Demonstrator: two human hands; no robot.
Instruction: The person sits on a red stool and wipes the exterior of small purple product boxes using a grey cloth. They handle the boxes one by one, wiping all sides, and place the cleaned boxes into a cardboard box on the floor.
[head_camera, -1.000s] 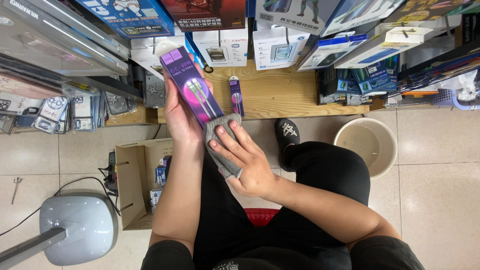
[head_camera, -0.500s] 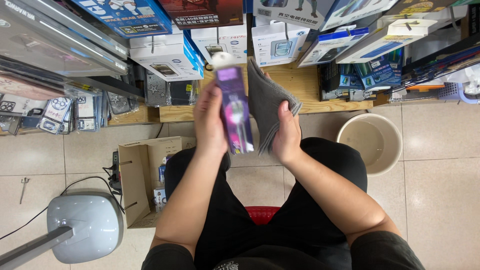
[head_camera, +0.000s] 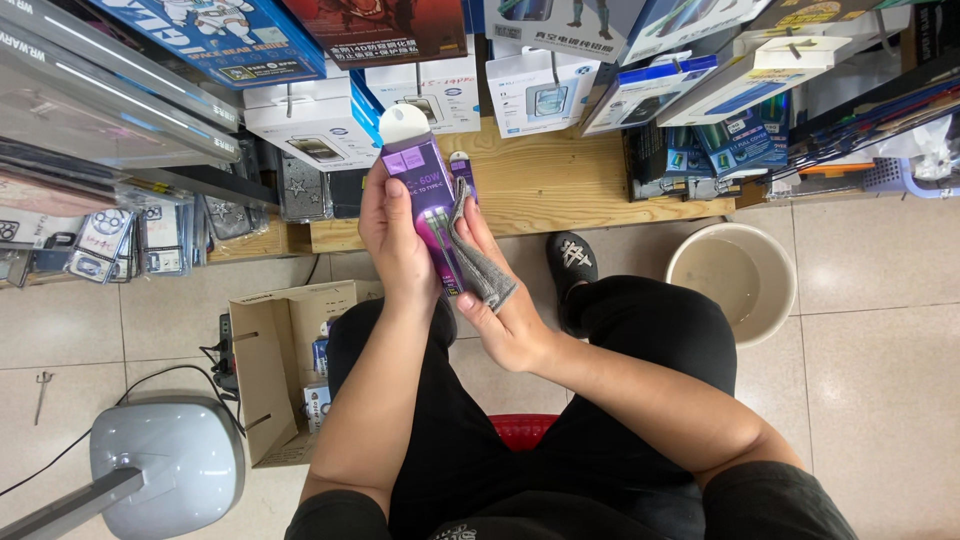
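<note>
My left hand grips a slim purple retail package with a white hang tab, holding it upright in front of me, thumb across its front. My right hand holds a grey cloth pressed against the package's right side and back. Both hands sit above my knees, in front of a low wooden shelf. A second purple package stands on that shelf just behind the one I hold.
Boxed phone accessories line the shelves above. An open cardboard box with small packages stands at my left knee, beside a grey fan base. A beige bucket stands to the right. I sit on a red stool.
The package has been turned and lowered slightly. My right hand with the cloth moved from behind the package's upper edge down along its right side.
</note>
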